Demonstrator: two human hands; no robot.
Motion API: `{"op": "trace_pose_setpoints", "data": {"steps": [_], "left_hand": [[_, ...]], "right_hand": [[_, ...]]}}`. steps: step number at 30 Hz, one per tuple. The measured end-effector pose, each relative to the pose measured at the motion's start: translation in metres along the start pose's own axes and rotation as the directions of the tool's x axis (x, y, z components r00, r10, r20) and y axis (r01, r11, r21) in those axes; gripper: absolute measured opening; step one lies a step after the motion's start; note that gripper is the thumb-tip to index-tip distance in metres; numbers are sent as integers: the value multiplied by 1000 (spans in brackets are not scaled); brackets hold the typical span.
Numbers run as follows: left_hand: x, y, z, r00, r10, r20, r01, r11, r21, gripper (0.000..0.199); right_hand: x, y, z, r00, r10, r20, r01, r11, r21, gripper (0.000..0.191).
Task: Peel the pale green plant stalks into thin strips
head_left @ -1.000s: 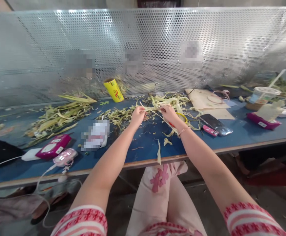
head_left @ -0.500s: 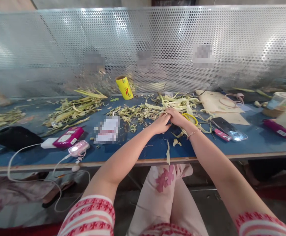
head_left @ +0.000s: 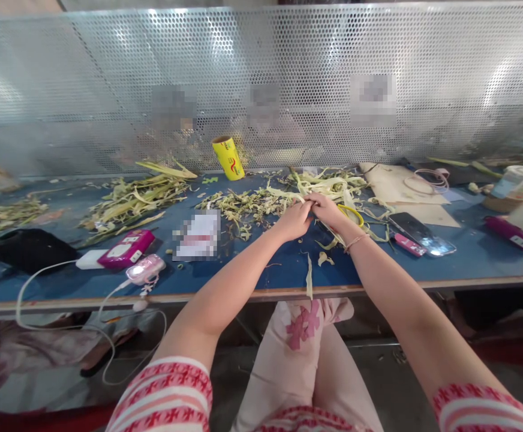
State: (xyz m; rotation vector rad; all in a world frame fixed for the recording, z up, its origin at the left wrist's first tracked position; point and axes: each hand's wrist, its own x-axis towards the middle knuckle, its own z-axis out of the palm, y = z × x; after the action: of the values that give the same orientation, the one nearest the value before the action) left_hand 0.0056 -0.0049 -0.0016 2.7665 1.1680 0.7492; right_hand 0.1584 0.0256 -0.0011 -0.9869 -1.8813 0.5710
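My left hand (head_left: pixel 295 219) and my right hand (head_left: pixel 325 209) meet over the near side of a pile of pale green leaf strips and plant scraps (head_left: pixel 252 204). Both have curled fingers, with the fingertips pinched together. What lies between them is too small and covered to make out; a pale leaf strip (head_left: pixel 283 193) runs up to the fingertips from the left. Just beyond my right wrist is a yellow loop (head_left: pixel 352 213), partly hidden by the arm. Loose leaf pieces (head_left: pixel 309 276) lie nearer me, one at the table edge.
Another leaf heap (head_left: pixel 140 195) lies left, near a yellow tube (head_left: pixel 228 159). A magenta box (head_left: pixel 126 249), a pink device (head_left: pixel 145 270) with a cable and a black pouch (head_left: pixel 32 252) are front left. Rightward are a phone (head_left: pixel 417 231), brown paper (head_left: pixel 391 186) and a cup (head_left: pixel 520 186).
My two hands have drawn slightly apart at the wrists and shifted a little, fingertips still together. The rest of the table has stayed as it was, with a small camera shift.
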Motion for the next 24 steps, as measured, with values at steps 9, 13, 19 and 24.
{"op": "trace_pose_setpoints", "data": {"steps": [9,13,19,24], "left_hand": [[-6,6,-18,993,117,26,-119,988,99,42],[-9,8,-20,978,191,81,-201,971,132,35],[-11,11,-23,977,171,127,-191,968,162,39],[-11,12,-25,977,150,152,-167,980,107,36]], "right_hand": [[-7,-24,-6,889,341,304,-454,578,678,34],[-6,-39,-11,846,433,311,-495,419,762,34],[-10,-45,-1,916,380,131,-361,633,685,34],[-12,-41,8,949,287,132,-309,756,577,45]]}}
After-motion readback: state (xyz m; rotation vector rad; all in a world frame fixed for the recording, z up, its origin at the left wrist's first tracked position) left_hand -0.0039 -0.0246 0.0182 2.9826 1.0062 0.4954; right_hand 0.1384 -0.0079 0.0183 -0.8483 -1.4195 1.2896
